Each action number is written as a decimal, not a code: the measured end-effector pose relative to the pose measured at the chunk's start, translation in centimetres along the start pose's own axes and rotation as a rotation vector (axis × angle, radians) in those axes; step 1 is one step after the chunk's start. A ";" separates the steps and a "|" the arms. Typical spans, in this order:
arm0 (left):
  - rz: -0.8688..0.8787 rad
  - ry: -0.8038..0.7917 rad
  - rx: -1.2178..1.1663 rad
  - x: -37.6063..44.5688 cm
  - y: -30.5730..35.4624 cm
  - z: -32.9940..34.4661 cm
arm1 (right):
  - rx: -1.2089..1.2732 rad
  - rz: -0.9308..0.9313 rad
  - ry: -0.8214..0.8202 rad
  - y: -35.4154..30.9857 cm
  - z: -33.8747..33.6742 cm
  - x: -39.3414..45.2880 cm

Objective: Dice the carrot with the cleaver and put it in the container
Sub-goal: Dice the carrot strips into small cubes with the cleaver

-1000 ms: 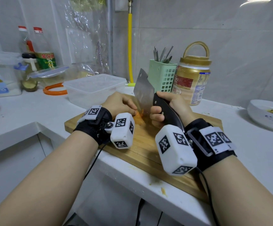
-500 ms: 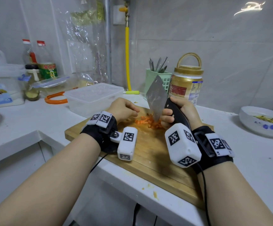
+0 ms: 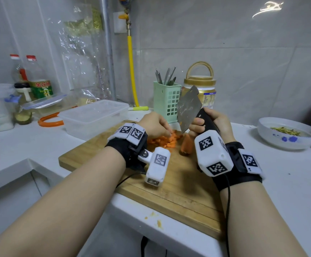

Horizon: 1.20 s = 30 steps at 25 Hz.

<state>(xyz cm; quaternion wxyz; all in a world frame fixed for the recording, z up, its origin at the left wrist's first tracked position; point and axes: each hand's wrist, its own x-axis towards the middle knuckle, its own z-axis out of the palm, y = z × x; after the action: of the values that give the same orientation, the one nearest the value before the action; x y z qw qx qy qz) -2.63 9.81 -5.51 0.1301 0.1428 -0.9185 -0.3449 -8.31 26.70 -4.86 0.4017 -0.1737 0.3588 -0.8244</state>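
A pile of diced carrot (image 3: 166, 141) lies on the wooden cutting board (image 3: 180, 184), with an uncut carrot stub (image 3: 186, 145) just right of it. My left hand (image 3: 153, 125) reaches down over the pile, its fingertips touching the dice. My right hand (image 3: 213, 122) grips the black handle of the cleaver (image 3: 188, 108). The blade is lifted off the board and tilts up and back above the stub. The clear plastic container (image 3: 95, 117) stands at the board's far left corner and looks empty.
A green utensil basket (image 3: 166, 100) and a gold-lidded jar (image 3: 200, 86) stand behind the board. A white bowl (image 3: 288, 133) with scraps sits at the right. Bottles, a lidded box and an orange ring (image 3: 49, 122) crowd the left counter. Carrot crumbs lie on the counter's front edge.
The cleaver has come up from the carrot and now tilts back clear of the board. My left hand has shifted onto the diced pile, uncovering the stub.
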 end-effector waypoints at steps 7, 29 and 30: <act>-0.048 -0.122 0.287 0.7 3.7 3.5 | 0.071 -0.054 0.066 -1.0 -1.3 -0.1; -0.346 0.322 -0.312 -2.8 -6.1 -7.2 | -0.066 0.224 -0.098 4.2 3.3 1.2; -0.354 0.324 -0.318 -3.2 -6.5 -7.3 | -0.097 0.258 -0.113 4.9 3.7 1.3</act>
<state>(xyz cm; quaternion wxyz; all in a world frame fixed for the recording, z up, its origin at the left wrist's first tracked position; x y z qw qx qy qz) 3.97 1.86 -5.02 0.2336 0.3322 -0.7810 -0.4746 -4.33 21.98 -5.93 0.5150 -0.1918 0.3943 -0.7366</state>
